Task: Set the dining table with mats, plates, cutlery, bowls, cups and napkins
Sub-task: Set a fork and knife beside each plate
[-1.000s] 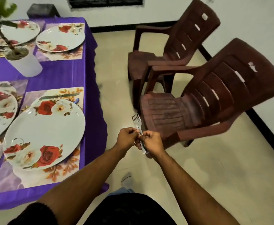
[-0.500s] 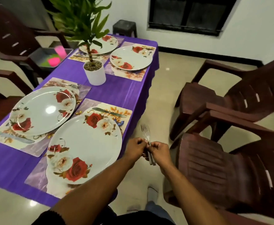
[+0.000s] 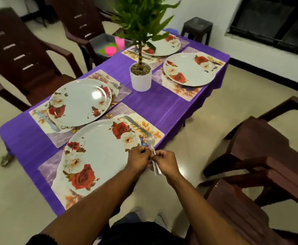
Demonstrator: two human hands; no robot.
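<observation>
My left hand and my right hand meet over the near right corner of the table and both pinch a small bunch of steel forks, tines pointing away from me. Below them lies the nearest rose-patterned plate on a floral mat, with a knife on the mat beyond the plate. Three more such plates rest on mats across the purple tablecloth. The left near setting has a knife and a fork.
A potted plant in a white pot stands mid-table. Brown plastic chairs sit to my right and across the table at the left. A grey tray with pink and green cups rests on a far chair. A dark stool stands by the wall.
My view has swung left from the chairs to the table. My hands, still holding the forks together, now hover over the near plate's right edge instead of over the floor.
</observation>
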